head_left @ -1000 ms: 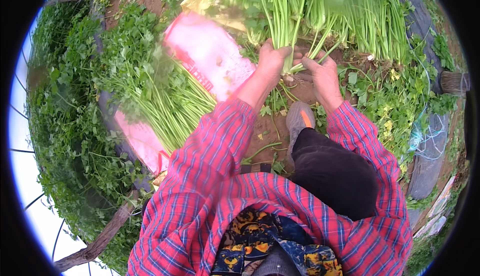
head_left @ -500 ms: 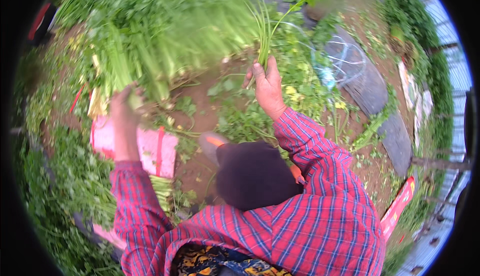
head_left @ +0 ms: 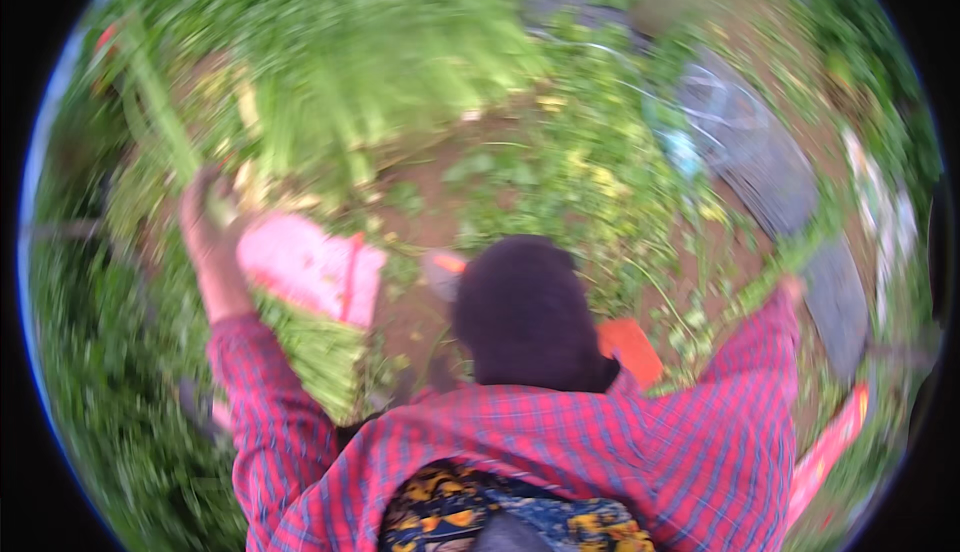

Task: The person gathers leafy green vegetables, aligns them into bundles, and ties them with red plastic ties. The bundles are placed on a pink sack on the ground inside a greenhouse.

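My left hand (head_left: 210, 214), blurred, is closed around a bunch of celery (head_left: 165, 112) whose stalks point up toward the upper left. Below and beside it lies a pink sheet with a red strip (head_left: 305, 267), next to bundled stalks (head_left: 315, 352). Far out to the right is my right hand (head_left: 792, 288), at the end of some green stalks (head_left: 755, 292) lying along the ground. Its fingers are smeared and partly hidden, so its grip cannot be made out. A large pile of celery (head_left: 390, 62) spreads across the far side.
Loose leaves (head_left: 580, 172) litter the brown soil (head_left: 425, 202). Grey sheeting (head_left: 760, 167) with pale blue twine (head_left: 685, 152) lies at the right. A pink-red strip (head_left: 830, 452) is near my right arm. A dark rounded shape (head_left: 525, 317) hides the middle ground.
My right hand has swung from the middle far to the right; the thin stalks it held upright no longer show there. My left hand has moved left and now raises a celery bunch. The view has shifted.
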Available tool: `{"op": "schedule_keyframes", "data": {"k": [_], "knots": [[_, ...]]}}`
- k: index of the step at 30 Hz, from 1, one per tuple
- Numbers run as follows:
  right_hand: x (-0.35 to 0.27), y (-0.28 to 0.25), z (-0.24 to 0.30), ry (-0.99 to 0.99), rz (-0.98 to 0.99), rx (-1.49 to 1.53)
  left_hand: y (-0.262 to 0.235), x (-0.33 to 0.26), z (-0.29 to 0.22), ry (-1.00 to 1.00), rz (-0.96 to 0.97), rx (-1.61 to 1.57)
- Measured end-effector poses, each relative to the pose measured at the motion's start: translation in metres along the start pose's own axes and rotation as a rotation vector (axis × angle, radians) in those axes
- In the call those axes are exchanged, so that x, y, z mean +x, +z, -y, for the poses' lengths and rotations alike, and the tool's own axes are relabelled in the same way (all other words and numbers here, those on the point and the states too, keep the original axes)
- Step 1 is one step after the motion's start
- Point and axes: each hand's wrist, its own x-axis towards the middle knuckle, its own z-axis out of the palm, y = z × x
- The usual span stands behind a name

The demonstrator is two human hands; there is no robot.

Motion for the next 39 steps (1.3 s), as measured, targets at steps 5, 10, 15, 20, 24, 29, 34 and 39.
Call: {"op": "schedule_keyframes", "data": {"k": [5,10,15,20,24,29,34,39], "knots": [[-0.017,0.059,0.021,0.510,0.400,1.058,-0.014,-0.023,-0.020,0.123,0.205,-0.335],[-0.023,-0.071,0.303,-0.155,0.612,1.728,-0.044,-0.038,0.079,-0.478,-0.265,-0.057],[-0.083,-0.252,0.534,-0.712,0.670,1.544,-0.095,-0.058,0.160,-0.933,-0.399,-0.211],[-0.129,-0.295,0.632,-0.924,0.326,1.189,-0.111,-0.059,0.146,-0.699,-0.289,-0.374],[-0.145,-0.297,0.677,-0.905,0.103,0.696,-0.099,-0.058,0.132,-0.652,-0.302,-0.416],[-0.141,-0.370,0.661,-0.886,0.240,1.022,-0.076,-0.056,0.113,-0.471,-0.243,-0.361],[-0.201,-0.393,0.612,-0.890,0.753,1.411,-0.017,-0.064,0.108,-0.556,-0.197,-0.253],[-0.241,-0.343,0.593,-0.893,1.023,1.414,0.021,-0.087,0.137,-0.698,-0.230,-0.237]]}}
